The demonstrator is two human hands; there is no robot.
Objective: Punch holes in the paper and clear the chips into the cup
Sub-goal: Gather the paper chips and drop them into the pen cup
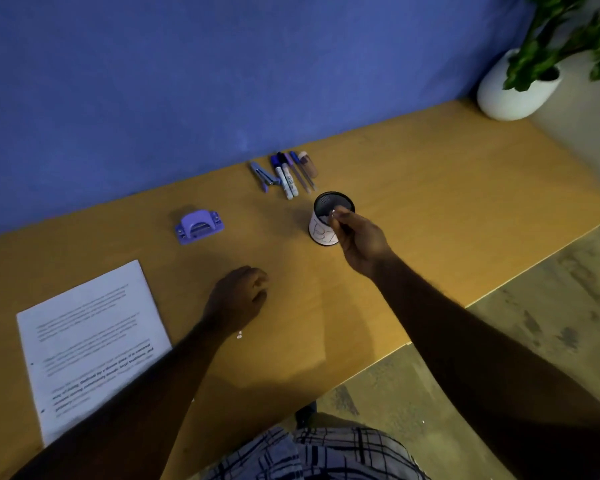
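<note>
purple hole punch [199, 226] sits far left on the desk [430, 174], long axis running left-right. upright cup [329, 220] stands right of it, right hand [359, 242] pinching fingertips at its rim. left hand [238, 299] curls loosely near the paper [90, 337], whose long axis runs near-far.

Bare forearms, no sleeves; black-and-white plaid garment [326, 452] at the lap.

print on paper [94, 344] blurred, plant [565, 32] cropped by edge, cup [329, 220] partly hidden
</note>
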